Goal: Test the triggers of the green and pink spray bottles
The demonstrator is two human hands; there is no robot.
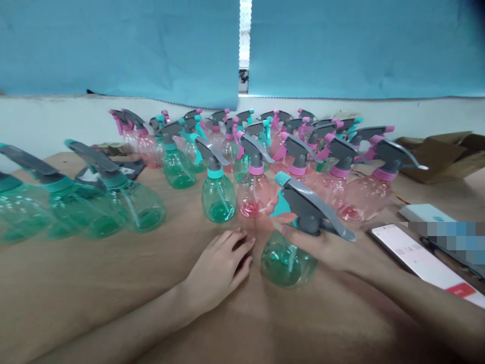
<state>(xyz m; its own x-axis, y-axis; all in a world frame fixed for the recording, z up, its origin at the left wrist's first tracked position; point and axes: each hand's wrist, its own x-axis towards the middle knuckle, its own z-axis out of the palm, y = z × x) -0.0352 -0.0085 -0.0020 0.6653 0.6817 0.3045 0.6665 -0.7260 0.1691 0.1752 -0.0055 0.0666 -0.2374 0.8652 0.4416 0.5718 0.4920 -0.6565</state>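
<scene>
Well left of the phone (419,258), the left hand (223,263) rests on the worktop (113,273), fingers loosely curled round nothing. Nearer the phone, also to its left, is the green bottle (278,263): probably light, slick and thin-walled, best taken by its stiffer neck (307,224). Its long axis leans, head rightward; the nozzle (281,178) points away and left. The right hand (329,247) has its fingers closed round the neck.

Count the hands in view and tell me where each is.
2: the left hand at the table, palm down; the right hand around a green spray bottle, below its grey head.
</scene>
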